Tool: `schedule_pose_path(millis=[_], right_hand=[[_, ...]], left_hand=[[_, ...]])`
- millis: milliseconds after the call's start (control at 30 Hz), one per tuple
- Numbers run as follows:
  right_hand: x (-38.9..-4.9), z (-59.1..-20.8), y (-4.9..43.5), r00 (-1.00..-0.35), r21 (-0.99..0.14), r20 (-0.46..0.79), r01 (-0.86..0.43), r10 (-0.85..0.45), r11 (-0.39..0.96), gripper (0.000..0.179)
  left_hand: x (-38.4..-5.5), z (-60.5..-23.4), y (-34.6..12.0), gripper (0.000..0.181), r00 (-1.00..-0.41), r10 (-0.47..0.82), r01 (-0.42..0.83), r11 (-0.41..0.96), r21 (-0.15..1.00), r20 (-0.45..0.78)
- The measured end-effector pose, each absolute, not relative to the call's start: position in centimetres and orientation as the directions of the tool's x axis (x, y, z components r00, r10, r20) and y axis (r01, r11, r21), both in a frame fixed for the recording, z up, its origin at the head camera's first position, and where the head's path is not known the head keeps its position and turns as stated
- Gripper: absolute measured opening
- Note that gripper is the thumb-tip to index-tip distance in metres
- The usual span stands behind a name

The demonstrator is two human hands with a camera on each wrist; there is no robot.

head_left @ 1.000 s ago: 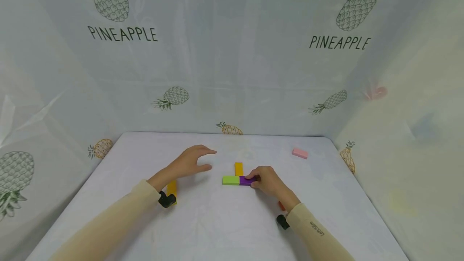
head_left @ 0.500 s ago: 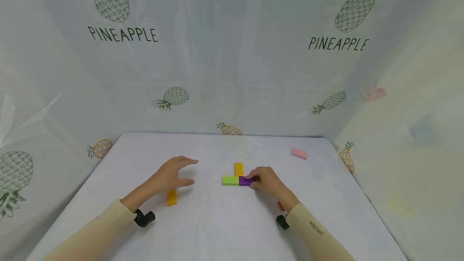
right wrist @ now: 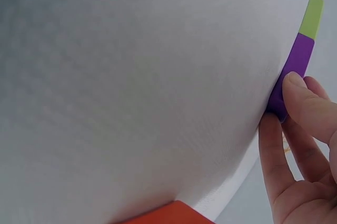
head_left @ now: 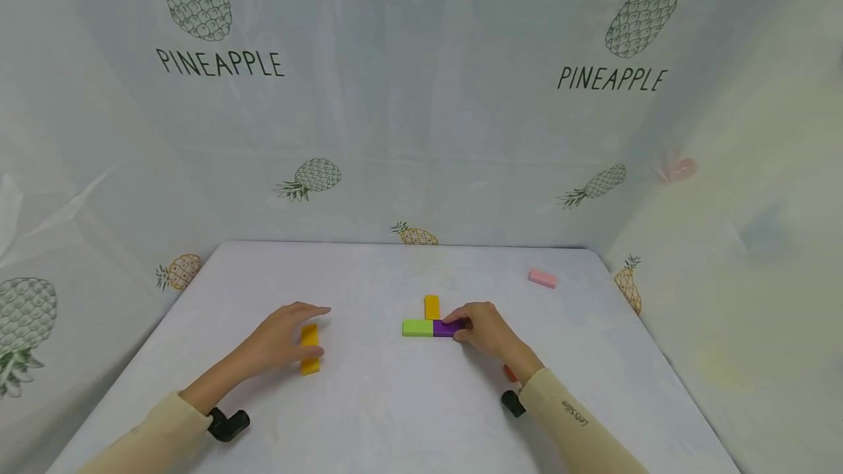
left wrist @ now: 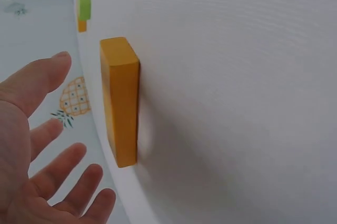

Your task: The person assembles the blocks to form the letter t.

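My right hand (head_left: 486, 329) pinches a purple block (right wrist: 296, 66) between thumb and fingers at the middle of the table. The purple block lies end to end with a lime green block (head_left: 418, 328). Behind their joint a yellow block (head_left: 432, 307) points away from me, forming a T with them. My left hand (head_left: 276, 339) hovers with spread fingers over another yellow block (left wrist: 122, 103) at the left, its thumb crossing that block in the head view. In the left wrist view the fingers stand apart from this block.
A pink block (head_left: 543, 279) lies at the back right of the white table (head_left: 382, 415). Under my right wrist an orange-red block (right wrist: 166, 214) is partly hidden. A pineapple-print sheet (head_left: 421, 108) hangs behind the table and along its sides.
My left hand has moved left and toward me, from the space beside the T of blocks to the left yellow block. The right hand keeps its pinch on the purple block.
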State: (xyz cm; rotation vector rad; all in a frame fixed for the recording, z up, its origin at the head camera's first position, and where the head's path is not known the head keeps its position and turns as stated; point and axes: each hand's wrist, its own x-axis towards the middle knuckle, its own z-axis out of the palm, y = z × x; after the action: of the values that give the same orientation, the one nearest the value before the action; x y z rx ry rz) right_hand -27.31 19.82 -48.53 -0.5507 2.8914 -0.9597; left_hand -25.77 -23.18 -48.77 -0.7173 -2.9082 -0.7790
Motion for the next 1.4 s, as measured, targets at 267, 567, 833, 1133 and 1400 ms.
schedule_pose_path(millis=[267, 567, 833, 1133, 1400], right_hand=[[-27.3, -48.5, 19.8, -0.935, -0.588, 0.066, -0.318, -0.348, 0.744, 0.028], [-27.4, -48.7, 19.6, -0.941, -0.579, 0.057, -0.304, -0.334, 0.757, 0.028], [-27.5, -48.6, 19.6, -0.941, -0.575, 0.059, -0.305, -0.334, 0.759, 0.027], [-27.4, -48.6, 19.7, -0.932, -0.567, 0.075, -0.332, -0.355, 0.754, 0.027], [-27.2, -48.5, 19.6, -0.937, -0.575, 0.067, -0.318, -0.343, 0.754, 0.027]], left_hand=[[-24.8, -49.5, -24.2, 0.076, -0.885, 0.446, 0.453, 0.756, 0.473, 0.133], [-24.3, -50.1, -24.9, 0.077, -0.899, 0.425, 0.417, 0.763, 0.493, 0.102], [-24.3, -50.3, -25.1, 0.074, -0.894, 0.435, 0.431, 0.761, 0.485, 0.111], [-24.2, -50.1, -25.3, 0.072, -0.869, 0.483, 0.475, 0.746, 0.467, 0.112], [-24.3, -49.9, -25.6, 0.064, -0.857, 0.506, 0.490, 0.739, 0.463, 0.099]])
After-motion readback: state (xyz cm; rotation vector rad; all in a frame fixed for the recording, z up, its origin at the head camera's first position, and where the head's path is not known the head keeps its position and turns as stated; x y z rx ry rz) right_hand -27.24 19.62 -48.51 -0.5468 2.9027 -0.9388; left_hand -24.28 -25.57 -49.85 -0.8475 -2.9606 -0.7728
